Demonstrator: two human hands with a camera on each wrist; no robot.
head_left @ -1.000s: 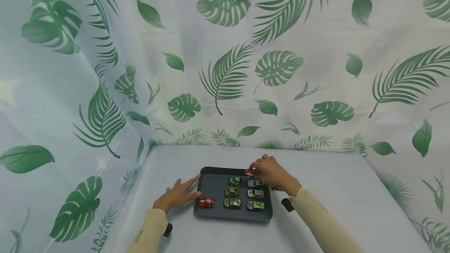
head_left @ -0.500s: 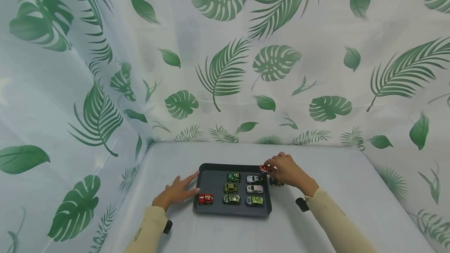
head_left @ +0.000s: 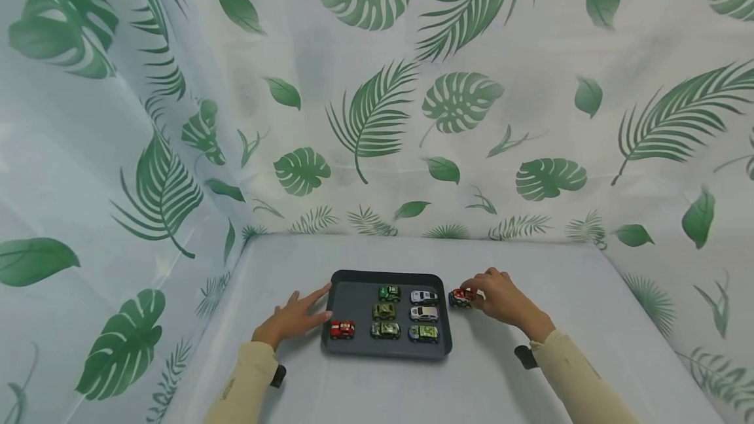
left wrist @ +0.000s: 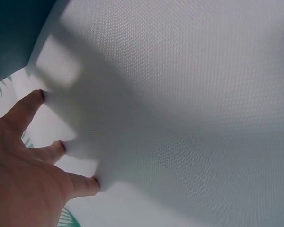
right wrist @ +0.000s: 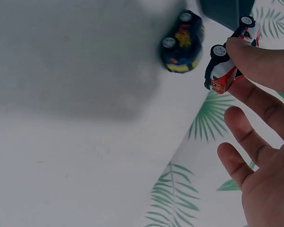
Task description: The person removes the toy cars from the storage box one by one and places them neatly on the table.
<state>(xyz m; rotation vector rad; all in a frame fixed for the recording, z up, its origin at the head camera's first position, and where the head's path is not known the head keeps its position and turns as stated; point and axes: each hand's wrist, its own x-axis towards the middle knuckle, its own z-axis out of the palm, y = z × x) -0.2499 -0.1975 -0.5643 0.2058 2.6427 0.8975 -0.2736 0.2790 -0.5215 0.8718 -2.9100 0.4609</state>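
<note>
My right hand (head_left: 503, 298) pinches a red-and-white toy car (right wrist: 222, 71) between thumb and finger, just right of the dark tray (head_left: 353, 303). In the right wrist view a dark blue toy car (right wrist: 182, 45) with yellow parts sits on the table near it; in the head view that car is mostly hidden. My left hand (head_left: 291, 319) has its fingers spread, with index finger and thumb at the tray's left edge. In the left wrist view the other fingertips (left wrist: 87, 185) rest on the cloth.
Inside the tray, a red toy car (head_left: 342, 329) stands at front left. A middle column holds green cars, such as the olive one (head_left: 384, 311). Along the right are two pale cars and a lime-and-blue car (head_left: 423, 333). Leaf-printed cloth (head_left: 377, 116) hangs behind the white table (head_left: 383, 391).
My right hand has carried the red-and-white car from the tray's back right corner rightward past the rim and toward the dark blue car. The left hand stays at the tray's left edge.
</note>
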